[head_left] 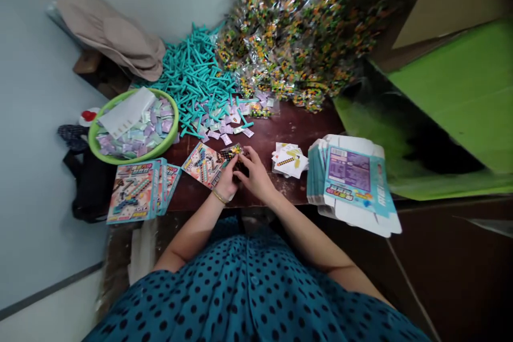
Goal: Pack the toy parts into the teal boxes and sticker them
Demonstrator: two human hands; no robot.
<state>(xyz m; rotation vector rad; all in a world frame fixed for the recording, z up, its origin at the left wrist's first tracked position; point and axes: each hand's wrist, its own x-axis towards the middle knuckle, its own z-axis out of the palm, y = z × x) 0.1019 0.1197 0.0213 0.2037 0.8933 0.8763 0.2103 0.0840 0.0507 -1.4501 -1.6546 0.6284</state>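
Close together near the table's front edge, both of my hands work on a small clear bag of coloured toy pieces (233, 149). My left hand (226, 180) is closed on it, thumb on top. My right hand (256, 175) is curled with its fingertips against the bag's right side; its lower part is hidden behind my fingers. Partly under my left hand lies a printed toy box (201, 164). To the right of my right hand sits a loose pile of white printed cards (290, 160).
A green basin (93, 139) full of small sachets stands at left, above stacked printed boxes (134, 192). Turquoise hammer-shaped sticks (196, 69) and bagged coloured pieces (296, 37) heap at the back. Flattened boxes (356, 181) stack at right, by a large green carton (460, 117).
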